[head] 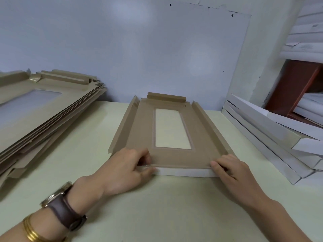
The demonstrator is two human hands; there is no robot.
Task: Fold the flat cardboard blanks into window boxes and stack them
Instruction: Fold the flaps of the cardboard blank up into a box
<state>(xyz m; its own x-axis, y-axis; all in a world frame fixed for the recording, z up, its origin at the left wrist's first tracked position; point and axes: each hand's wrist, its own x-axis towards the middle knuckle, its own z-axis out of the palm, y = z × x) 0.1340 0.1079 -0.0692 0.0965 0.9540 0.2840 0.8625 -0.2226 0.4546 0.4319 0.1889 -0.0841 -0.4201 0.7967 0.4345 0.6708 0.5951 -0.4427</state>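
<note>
The cardboard blank (139, 130) lies brown side up in the middle of the table (166, 206), its near flap pinched by the curled fingers of the left hand (122, 168) and the right hand (232, 172), between flat blanks (43, 109) at left and white boxes (262, 137) at right.

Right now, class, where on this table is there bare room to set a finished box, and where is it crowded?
Widest bare patch: the near strip of pale green table, between the left hand and right hand. A wedge lies between the heap of flat brown blanks and the brown windowed cardboard blank. Crowded: the right, where stacked white boxes leave little.
</note>
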